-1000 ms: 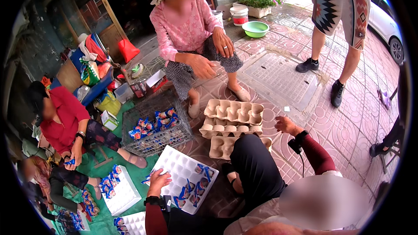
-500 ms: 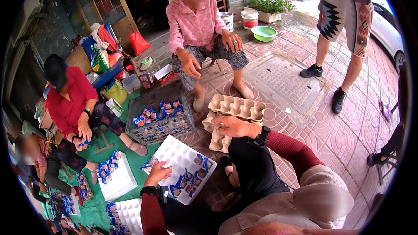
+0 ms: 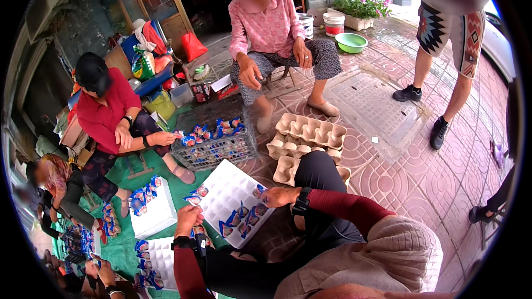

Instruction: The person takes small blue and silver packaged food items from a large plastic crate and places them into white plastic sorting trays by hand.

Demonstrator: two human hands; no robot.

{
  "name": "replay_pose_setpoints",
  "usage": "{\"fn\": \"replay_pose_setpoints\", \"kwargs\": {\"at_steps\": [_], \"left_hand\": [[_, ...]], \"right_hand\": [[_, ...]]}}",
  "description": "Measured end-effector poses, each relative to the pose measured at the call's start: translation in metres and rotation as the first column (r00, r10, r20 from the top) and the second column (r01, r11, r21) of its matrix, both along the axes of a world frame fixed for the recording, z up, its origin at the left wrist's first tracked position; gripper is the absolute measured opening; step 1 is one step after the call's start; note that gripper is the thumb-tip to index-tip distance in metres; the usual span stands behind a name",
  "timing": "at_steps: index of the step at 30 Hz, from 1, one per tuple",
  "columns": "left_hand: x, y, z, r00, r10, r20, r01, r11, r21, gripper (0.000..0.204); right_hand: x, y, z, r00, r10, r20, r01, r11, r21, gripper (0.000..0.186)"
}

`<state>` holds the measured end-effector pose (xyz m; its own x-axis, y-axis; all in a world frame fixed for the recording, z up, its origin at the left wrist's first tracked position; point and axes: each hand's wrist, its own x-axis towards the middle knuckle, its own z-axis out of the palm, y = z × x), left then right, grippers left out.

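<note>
A white foam tray (image 3: 221, 173) with rows of hollows lies tilted in front of me. Several blue-and-clear wrapped packets (image 3: 242, 216) sit in its near part, with a few more at its left and right corners. My left hand (image 3: 189, 220) has its fingers curled at the tray's left edge, beside the corner packets. At the opposite edge is my right hand (image 3: 281, 196), fingers closed around the rim next to a packet; its fingertips are partly hidden. Brown pulp egg trays (image 3: 311, 131) lie stacked just beyond my right knee.
A dark plastic crate (image 3: 219, 152) of packets stands ahead. Two more foam trays (image 3: 152, 218) with packets lie on the green mat (image 3: 191, 171) at left. A person in pink (image 3: 266, 27) sits opposite, one in red (image 3: 108, 111) at left; another stands at right.
My right hand has moved from the brown egg trays to the foam tray's right edge. My left hand has closed at its left edge. The person in red reaches to the crate.
</note>
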<state>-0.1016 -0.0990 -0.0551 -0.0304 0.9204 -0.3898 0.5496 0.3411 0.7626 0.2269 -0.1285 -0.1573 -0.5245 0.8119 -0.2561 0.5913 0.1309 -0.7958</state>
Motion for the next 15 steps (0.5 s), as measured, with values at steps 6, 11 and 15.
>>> {"fn": "replay_pose_setpoints", "kwargs": {"at_steps": [6, 11, 15], "left_hand": [[0.003, -0.005, 0.004, 0.999, 0.03, -0.039, -0.029, 0.999, 0.016, 0.029], [0.02, 0.002, 0.003, 0.992, 0.006, -0.128, -0.005, 1.0, 0.01, 0.034], [0.025, 0.009, -0.025, 0.969, -0.137, -0.205, 0.145, 0.989, 0.026, 0.029]], "right_hand": [[-0.001, -0.01, 0.006, 0.998, -0.035, 0.056, 0.026, 0.988, 0.15, 0.041], [0.0, -0.009, -0.006, 0.997, -0.064, 0.051, 0.059, 0.993, 0.105, 0.033], [-0.013, -0.016, -0.008, 0.999, -0.031, 0.011, 0.03, 0.999, 0.024, 0.035]]}}
